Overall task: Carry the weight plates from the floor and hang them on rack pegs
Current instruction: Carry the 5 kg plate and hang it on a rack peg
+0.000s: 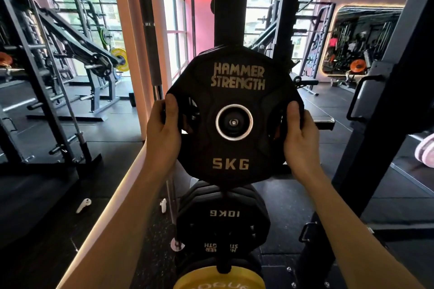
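A black 5 kg weight plate (234,82) marked HAMMER STRENGTH stands upright in front of the black rack post (231,7). The end of a rack peg (234,122) shows inside the plate's silver-ringed centre hole. My left hand (163,128) grips the plate's left edge, with the thumb on its face. My right hand (299,134) grips the right edge the same way. Below it, a black 10 kg plate (224,213) hangs upside down on a lower peg. Under that sits a yellow plate (218,281).
A steel barbell (150,30) stands upright just left of the plate, its end on the dark rubber floor (293,199). Two white earbuds (83,205) lie on the floor at the lower left. Gym racks and machines fill both sides.
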Demonstrator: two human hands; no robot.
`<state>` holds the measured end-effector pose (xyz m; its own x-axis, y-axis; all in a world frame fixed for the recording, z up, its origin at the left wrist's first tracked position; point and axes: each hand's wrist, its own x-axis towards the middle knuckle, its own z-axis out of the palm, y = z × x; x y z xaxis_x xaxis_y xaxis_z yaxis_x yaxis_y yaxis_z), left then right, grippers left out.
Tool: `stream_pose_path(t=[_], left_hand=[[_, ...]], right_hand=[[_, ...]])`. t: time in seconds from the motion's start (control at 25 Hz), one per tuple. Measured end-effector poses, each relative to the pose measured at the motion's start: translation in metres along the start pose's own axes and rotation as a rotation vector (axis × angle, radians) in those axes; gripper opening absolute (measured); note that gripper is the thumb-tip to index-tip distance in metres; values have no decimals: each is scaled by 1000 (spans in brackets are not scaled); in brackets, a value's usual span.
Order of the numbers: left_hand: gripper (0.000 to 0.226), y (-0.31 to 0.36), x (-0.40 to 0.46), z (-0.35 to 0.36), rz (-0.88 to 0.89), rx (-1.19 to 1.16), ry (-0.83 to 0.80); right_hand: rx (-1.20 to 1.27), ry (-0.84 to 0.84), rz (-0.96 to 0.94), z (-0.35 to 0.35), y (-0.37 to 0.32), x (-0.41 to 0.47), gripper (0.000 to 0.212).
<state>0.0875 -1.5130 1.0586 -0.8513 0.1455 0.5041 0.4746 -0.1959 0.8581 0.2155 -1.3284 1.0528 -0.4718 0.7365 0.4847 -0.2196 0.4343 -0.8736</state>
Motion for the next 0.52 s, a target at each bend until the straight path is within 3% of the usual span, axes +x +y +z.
stream_pose_path(t=[0.08, 0.24, 0.52], left_hand=[[36, -3, 4, 2, 20, -5, -16], [21, -9, 17, 8, 51, 11, -60], [19, -34, 46, 13, 1, -79, -126]], right_hand=[[3, -8, -7, 3, 4, 9, 58], [11, -48, 8, 10, 12, 24, 54], [-113, -51, 3, 21, 23, 55, 55]])
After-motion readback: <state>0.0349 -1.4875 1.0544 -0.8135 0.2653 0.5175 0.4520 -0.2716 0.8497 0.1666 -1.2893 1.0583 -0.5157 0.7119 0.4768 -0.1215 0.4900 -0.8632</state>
